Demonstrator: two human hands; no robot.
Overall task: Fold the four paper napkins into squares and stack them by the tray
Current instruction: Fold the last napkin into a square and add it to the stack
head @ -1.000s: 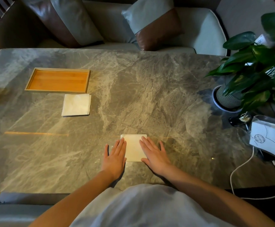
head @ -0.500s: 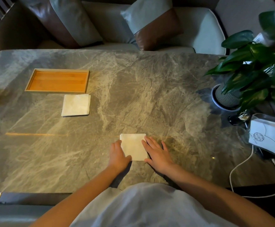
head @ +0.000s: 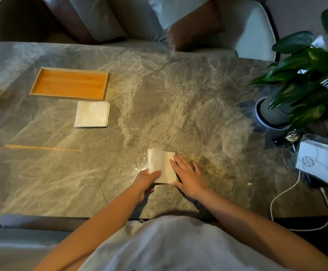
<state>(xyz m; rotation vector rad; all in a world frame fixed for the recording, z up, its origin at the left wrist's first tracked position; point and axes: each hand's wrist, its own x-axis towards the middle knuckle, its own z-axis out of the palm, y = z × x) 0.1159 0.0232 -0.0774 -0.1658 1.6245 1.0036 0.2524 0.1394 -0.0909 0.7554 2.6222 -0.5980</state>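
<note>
The folded napkin (head: 162, 165) at 6 o'clock is no longer pressed flat: my left hand (head: 145, 180) pinches its corner and lifts, my right hand (head: 188, 175) rests relaxed on it. Folding seems done; the stack (head: 92, 114) waits at 10 o'clock.

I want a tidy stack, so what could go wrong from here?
The left hand pinches just one corner of the white folded paper napkin, whose layers fan apart at the top; lifting could unfold it. Set down carelessly, it might skew the white napkin stack beside the orange wooden tray.
</note>
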